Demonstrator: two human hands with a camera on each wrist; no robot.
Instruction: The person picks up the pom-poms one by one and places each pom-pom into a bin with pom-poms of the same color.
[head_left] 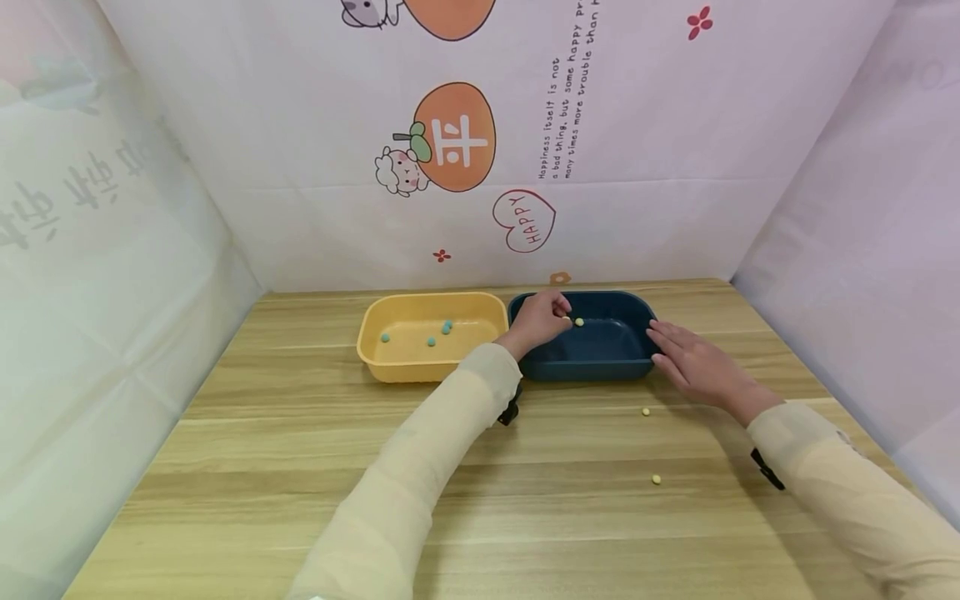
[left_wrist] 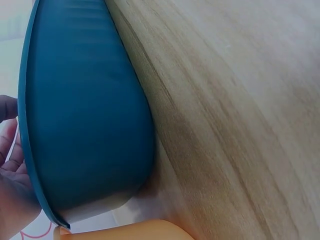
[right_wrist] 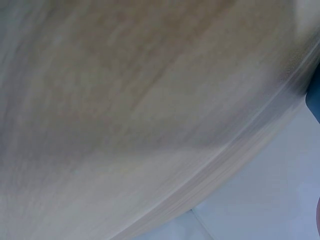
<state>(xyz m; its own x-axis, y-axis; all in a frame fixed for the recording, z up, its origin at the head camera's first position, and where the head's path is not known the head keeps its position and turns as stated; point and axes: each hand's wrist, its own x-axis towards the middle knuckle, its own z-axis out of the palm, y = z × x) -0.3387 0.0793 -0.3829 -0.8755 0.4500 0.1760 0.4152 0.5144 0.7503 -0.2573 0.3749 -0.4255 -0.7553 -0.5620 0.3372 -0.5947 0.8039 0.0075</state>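
Note:
My left hand (head_left: 542, 321) is over the left part of a dark blue bin (head_left: 585, 371), fingers curled and the thumb near the fingertips. A small yellow ball (head_left: 567, 318) shows at those fingertips and looks pinched. Another yellow ball (head_left: 579, 322) is just right of it, inside the bin. In the left wrist view the bin's wall (left_wrist: 90, 110) hides part of the left hand (left_wrist: 15, 175). My right hand (head_left: 697, 367) has its fingers extended against the bin's right end, and seems to hold nothing.
A yellow bin (head_left: 408, 372) holding several small blue balls (head_left: 431, 342) stands left of the blue one, side by side. Two yellow balls lie on the wooden table (head_left: 300, 467): one ball (head_left: 646, 412) near the bin, another ball (head_left: 656, 479) closer. A printed cloth (head_left: 322, 150) hangs behind.

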